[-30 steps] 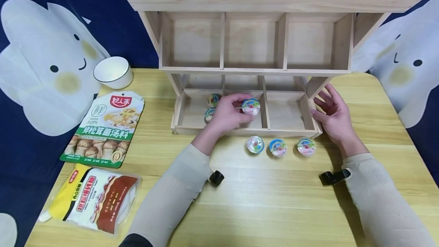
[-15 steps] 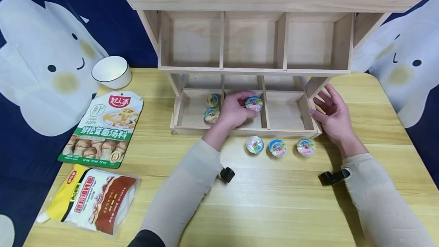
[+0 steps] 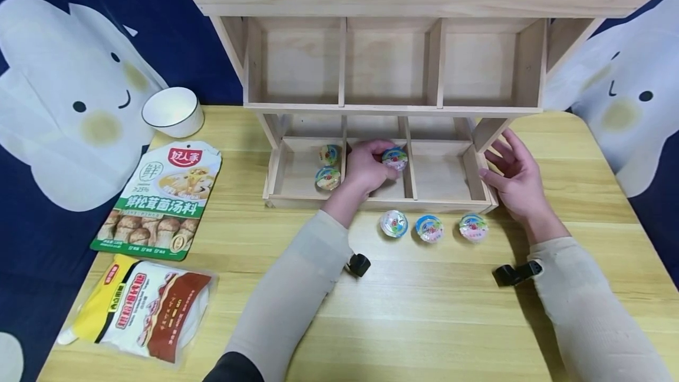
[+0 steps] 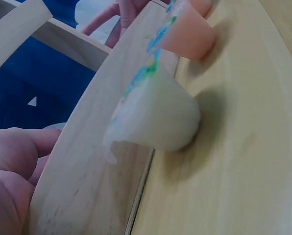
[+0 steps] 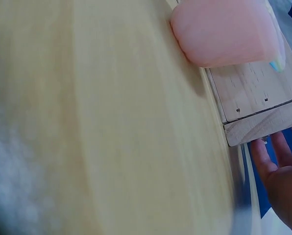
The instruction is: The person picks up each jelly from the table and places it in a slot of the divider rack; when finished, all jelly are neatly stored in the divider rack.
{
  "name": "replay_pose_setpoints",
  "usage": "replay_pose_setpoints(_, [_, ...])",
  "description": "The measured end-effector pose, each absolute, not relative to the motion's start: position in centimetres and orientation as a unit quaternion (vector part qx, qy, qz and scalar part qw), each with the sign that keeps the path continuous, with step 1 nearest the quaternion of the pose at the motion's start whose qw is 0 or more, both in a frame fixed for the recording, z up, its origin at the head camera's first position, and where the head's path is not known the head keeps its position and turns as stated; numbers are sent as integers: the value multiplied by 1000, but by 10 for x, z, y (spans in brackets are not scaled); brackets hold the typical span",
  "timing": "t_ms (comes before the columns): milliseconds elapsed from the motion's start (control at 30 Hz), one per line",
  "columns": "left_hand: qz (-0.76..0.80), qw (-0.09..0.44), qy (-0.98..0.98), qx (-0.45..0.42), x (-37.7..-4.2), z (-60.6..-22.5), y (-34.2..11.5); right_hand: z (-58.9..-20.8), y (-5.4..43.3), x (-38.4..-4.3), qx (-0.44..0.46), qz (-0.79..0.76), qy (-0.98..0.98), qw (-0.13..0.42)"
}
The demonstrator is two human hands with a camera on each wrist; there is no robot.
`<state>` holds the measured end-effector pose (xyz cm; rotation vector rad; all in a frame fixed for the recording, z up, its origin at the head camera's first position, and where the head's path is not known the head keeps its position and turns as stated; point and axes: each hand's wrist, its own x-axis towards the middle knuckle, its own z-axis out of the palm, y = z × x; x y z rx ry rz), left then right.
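Note:
My left hand (image 3: 369,165) holds a small jelly cup (image 3: 395,158) with a printed foil lid between thumb and fingers, inside the middle compartment of the wooden shelf's bottom tray (image 3: 371,204). Two more jelly cups, one behind (image 3: 329,154) and one in front (image 3: 328,178), sit in the left compartment. On the table before the tray stand a whitish jelly cup (image 4: 160,112) and two pinkish ones, the rightmost (image 5: 224,32) largest in the right wrist view. My right hand (image 3: 513,175) rests at the shelf's right side, its fingers spread and relaxed.
The upper shelf tier (image 3: 392,109) with three compartments overhangs the bottom tray. To the left on the table are a white bowl (image 3: 172,112), a green-and-white soup seasoning packet (image 3: 159,199) and a yellow, white and brown bag (image 3: 140,308).
My left hand has shifted right with the jelly cup, deeper into the middle compartment. This uncovers the front cup in the left compartment. The right hand stays put.

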<state>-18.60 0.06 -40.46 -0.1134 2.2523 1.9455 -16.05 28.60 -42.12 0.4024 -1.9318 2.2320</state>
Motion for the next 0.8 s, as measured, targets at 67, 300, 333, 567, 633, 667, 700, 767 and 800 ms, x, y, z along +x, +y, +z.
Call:
replay_pose_setpoints(67, [650, 82, 754, -41, -187, -406, 1, -421, 286, -160, 133, 744, -650, 80])
replay_pose_setpoints(300, [638, 86, 763, -48, -191, -408, 0, -420, 286, -160, 128, 739, -657, 78])
replay_pose_setpoints(333, [636, 87, 765, -50, -191, -408, 0, -421, 287, -160, 127, 739, -656, 78])
replay_pose_setpoints(567, [621, 84, 777, -56, -194, -409, 1, -422, 287, -160, 124, 734, -663, 79])
replay_pose_setpoints(633, [618, 85, 780, -58, -194, -409, 1, -422, 287, -160, 122, 731, -667, 78])
replay_pose_setpoints(667, [616, 84, 781, -61, -194, -409, 1, -422, 287, -160, 121, 730, -668, 78])
replay_pose_setpoints(700, [616, 83, 781, -62, -193, -409, 1, -422, 288, -160, 120, 730, -668, 78])
replay_pose_setpoints(767, [617, 82, 780, -63, -193, -409, 1, -422, 288, -160, 119, 729, -670, 79])
replay_pose_setpoints(800, [619, 81, 778, -63, -193, -409, 1, -422, 288, -160, 119, 729, -669, 79])
